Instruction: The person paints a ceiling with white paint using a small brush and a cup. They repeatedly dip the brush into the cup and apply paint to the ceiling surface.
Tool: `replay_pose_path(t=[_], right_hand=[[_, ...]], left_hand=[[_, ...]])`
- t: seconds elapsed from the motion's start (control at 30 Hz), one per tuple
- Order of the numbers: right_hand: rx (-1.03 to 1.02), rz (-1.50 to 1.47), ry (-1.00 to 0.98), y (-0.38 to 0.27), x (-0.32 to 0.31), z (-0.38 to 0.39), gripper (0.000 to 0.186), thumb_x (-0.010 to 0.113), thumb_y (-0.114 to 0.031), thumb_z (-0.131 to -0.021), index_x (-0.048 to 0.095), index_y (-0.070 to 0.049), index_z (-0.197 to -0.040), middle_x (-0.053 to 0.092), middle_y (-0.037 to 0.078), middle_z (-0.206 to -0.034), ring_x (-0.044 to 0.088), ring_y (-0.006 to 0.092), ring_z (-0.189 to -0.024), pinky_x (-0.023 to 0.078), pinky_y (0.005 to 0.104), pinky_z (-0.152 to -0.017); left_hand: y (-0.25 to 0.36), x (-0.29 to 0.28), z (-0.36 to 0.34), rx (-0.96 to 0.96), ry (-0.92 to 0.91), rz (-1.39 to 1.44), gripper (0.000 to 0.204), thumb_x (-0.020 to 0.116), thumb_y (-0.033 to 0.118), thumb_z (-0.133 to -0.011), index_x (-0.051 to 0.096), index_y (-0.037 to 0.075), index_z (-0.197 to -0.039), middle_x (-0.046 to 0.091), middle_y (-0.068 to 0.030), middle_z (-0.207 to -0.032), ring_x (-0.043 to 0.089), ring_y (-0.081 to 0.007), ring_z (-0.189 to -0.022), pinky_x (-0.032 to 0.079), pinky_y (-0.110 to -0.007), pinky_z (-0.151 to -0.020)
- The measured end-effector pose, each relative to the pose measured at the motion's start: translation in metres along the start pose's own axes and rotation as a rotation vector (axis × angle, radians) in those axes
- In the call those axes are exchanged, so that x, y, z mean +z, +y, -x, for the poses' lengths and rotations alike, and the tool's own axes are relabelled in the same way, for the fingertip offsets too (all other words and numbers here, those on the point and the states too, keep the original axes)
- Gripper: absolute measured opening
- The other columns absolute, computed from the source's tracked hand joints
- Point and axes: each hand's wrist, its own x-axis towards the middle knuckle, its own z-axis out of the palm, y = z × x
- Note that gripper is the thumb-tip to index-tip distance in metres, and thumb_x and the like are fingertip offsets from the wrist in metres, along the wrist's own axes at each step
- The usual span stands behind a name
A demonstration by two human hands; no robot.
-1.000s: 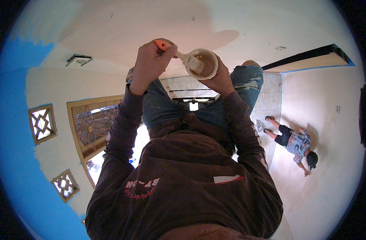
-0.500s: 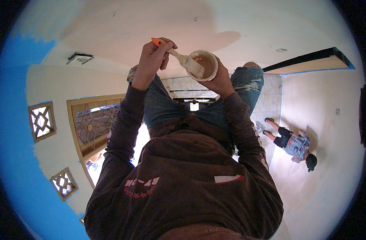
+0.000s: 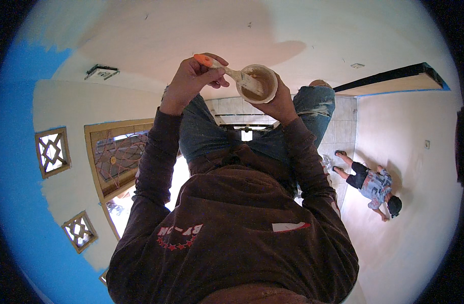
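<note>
Head view: two hands are raised in the upper middle of the picture, both belonging to the person wearing the camera. The left hand has its grip clamped on the orange handle of one paintbrush, whose pale bristles dip over the rim into one small round cup. The right hand wraps the cup from below and behind, its grip closed around the cup's wall. The cup holds a beige, tan paint, and the brush bristles are coated with the same colour. Both dark brown sleeves run down to a brown hooded top with a red and white printed patch on the chest and a small white stripe label to the right of it. Behind the hands are two blue-jeaned knees. On the cream wall to the left sit two small lattice windows and one larger patterned glass pane in a wooden frame. A blue painted band curves along the left edge. One other person is by the tiled floor at the right.
</note>
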Motion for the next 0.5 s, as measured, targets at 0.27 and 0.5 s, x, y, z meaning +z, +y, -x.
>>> replay_pose_path(t=[0.27,0.5], right_hand=[[-0.012,0.021,-0.025,0.001,0.000,0.002,0.089,0.091,-0.030,-0.069,0.044,-0.006,-0.141,0.058,0.016,-0.134,0.059,0.0304,-0.125,0.049,0.0423,-0.104],[0.006,0.033,-0.003,-0.002,-0.001,0.001,0.089,0.091,-0.030,-0.069,0.045,-0.006,-0.141,0.058,0.015,-0.135,0.059,0.0299,-0.125,0.049,0.0421,-0.104]], left_hand=[[-0.010,0.007,-0.003,0.123,0.070,-0.159,0.017,0.069,0.013,-0.095,0.067,0.001,-0.107,0.071,-0.0045,-0.084,0.070,-0.0111,-0.078,0.056,-0.023,-0.067],[-0.017,0.016,-0.009,0.264,0.196,-0.119,0.019,0.068,0.017,-0.096,0.066,-0.001,-0.102,0.071,-0.0066,-0.086,0.070,-0.0133,-0.079,0.059,-0.026,-0.071]])
